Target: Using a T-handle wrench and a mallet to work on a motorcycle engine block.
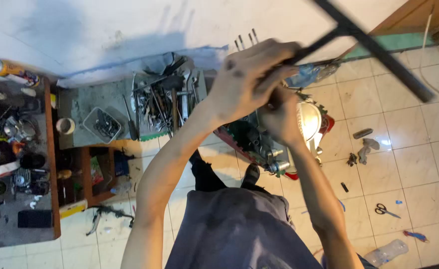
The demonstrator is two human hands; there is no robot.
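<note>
— What do my hands have?

— My left hand (244, 82) is closed around the black T-shaped wrench (369, 42). My right hand (279, 117) is just under it, curled on its shaft, right above the engine (259, 142).

— Is the work done?

— I think not; the wrench is on the engine.

— What's hidden?

— The wrench tip; my hands cover it. The tool pile (164, 99), beside the engine, is blurry.

Pale floor tiles (419, 164) are gleaming at lower right, a white wall (80, 30) running across the top, a cluttered wooden shelf (52, 149) standing at left.
</note>
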